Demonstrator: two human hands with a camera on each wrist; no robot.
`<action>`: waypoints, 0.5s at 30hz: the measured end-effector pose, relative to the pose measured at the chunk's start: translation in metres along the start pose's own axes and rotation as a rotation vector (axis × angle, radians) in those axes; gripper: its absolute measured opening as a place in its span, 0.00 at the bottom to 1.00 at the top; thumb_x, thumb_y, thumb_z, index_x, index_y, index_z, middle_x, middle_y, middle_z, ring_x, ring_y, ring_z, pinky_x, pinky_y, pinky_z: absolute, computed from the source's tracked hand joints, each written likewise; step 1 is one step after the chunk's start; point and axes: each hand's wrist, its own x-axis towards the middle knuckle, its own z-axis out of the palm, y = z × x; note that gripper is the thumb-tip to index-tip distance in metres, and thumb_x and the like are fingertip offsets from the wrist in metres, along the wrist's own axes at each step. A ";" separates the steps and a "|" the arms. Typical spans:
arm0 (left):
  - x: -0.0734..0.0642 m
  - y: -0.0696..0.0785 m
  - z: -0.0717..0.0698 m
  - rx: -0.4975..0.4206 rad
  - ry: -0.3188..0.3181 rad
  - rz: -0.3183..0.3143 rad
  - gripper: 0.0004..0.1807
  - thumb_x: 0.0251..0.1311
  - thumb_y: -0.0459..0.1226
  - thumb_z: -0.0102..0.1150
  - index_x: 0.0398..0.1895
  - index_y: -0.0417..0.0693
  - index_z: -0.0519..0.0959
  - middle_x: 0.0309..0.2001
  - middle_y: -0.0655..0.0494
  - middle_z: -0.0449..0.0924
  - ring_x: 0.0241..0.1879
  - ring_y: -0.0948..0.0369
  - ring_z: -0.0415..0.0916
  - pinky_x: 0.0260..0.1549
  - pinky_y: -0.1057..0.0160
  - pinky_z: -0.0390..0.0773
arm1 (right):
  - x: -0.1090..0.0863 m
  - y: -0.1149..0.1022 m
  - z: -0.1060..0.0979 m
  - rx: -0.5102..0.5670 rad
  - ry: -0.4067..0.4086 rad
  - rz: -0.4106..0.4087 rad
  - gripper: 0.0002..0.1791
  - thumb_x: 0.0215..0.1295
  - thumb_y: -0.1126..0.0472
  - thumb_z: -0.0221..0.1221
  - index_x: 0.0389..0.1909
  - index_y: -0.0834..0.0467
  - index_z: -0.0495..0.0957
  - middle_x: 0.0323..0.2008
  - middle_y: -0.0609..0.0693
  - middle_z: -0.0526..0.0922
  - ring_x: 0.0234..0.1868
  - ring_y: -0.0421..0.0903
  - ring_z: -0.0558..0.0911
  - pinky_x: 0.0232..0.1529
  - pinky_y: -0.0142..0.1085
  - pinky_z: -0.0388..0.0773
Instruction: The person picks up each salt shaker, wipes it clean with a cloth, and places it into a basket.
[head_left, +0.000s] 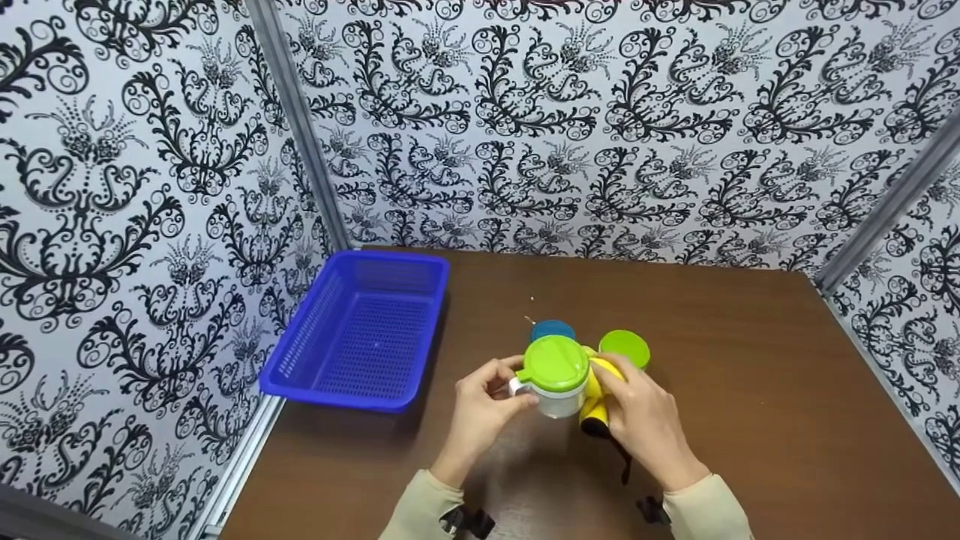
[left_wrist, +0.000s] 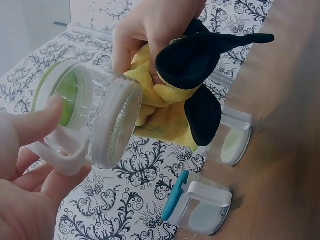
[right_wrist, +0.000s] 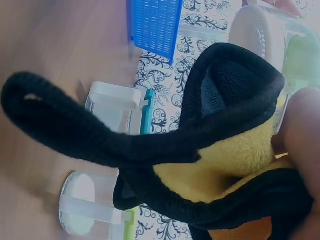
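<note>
My left hand (head_left: 484, 409) holds a clear jar (head_left: 556, 367) with a green lid and a white handle, fingers at the handle and thumb near the lid. In the left wrist view the jar (left_wrist: 112, 122) is tilted on its side, its clear base toward the cloth. A yellow cleaning cloth (head_left: 592, 411) with black edging is bunched in my right hand (head_left: 649, 420), right beside the jar. The black hanging loop (right_wrist: 60, 117) of the cloth dangles free in the right wrist view. Part of the cloth is hidden behind the fingers.
Behind the hands stand two similar jars on the brown table (head_left: 787, 390), one with a blue lid (head_left: 553, 329), one with a green lid (head_left: 625, 347). A blue perforated basket (head_left: 330, 398) stands at the left. Patterned walls (head_left: 570, 150) enclose the table at the back and sides.
</note>
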 end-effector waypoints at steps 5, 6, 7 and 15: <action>0.000 -0.002 -0.002 0.024 0.024 0.022 0.16 0.42 0.29 0.80 0.28 0.41 0.78 0.50 0.51 0.85 0.47 0.54 0.84 0.41 0.57 0.84 | 0.002 0.000 -0.004 0.024 -0.030 -0.005 0.30 0.55 0.73 0.67 0.59 0.49 0.82 0.59 0.49 0.78 0.52 0.53 0.82 0.37 0.48 0.84; 0.000 -0.003 -0.003 0.026 0.028 0.024 0.16 0.42 0.29 0.80 0.28 0.41 0.78 0.50 0.51 0.86 0.47 0.53 0.84 0.41 0.57 0.84 | 0.002 0.001 -0.005 0.031 -0.034 -0.006 0.30 0.56 0.72 0.67 0.60 0.48 0.82 0.59 0.49 0.78 0.52 0.53 0.82 0.37 0.49 0.84; 0.001 -0.003 -0.003 0.023 0.030 0.029 0.16 0.42 0.29 0.81 0.28 0.41 0.78 0.49 0.51 0.86 0.46 0.53 0.84 0.41 0.57 0.84 | 0.003 0.001 -0.007 0.038 -0.035 -0.006 0.30 0.56 0.72 0.67 0.60 0.48 0.82 0.59 0.50 0.78 0.52 0.53 0.82 0.37 0.49 0.84; 0.000 -0.007 -0.004 0.017 0.023 0.009 0.17 0.41 0.32 0.82 0.26 0.42 0.78 0.48 0.53 0.86 0.45 0.56 0.85 0.41 0.55 0.84 | 0.015 0.007 -0.024 0.028 0.047 -0.014 0.31 0.56 0.70 0.66 0.59 0.42 0.82 0.60 0.51 0.78 0.51 0.53 0.81 0.32 0.48 0.84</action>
